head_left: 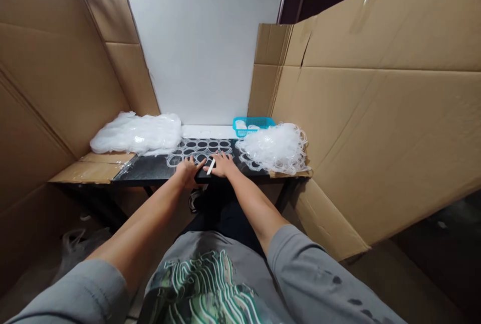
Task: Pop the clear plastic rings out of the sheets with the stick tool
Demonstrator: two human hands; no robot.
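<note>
A translucent sheet of joined rings (181,152) lies flat on the black tabletop in front of me. At its near left edge rests my left hand (185,169), fingers reaching onto the sheet and thumb stretched toward the right; I see nothing held in it. My right hand (224,164) lies over the near right part of the sheet. A thin white stick-like tool (211,166) is held in that hand, slanting down toward the table's near edge. The tool's upper end is partly covered by the fingers, so its exact kind is unclear.
Stacked white translucent sheets (137,133) sit at the left; a heap of similar ringed pieces (278,147) lies at the right. Behind that heap stands a blue plastic basket (267,122) with white pieces inside. Cardboard walls (376,113) flank the black table (145,167).
</note>
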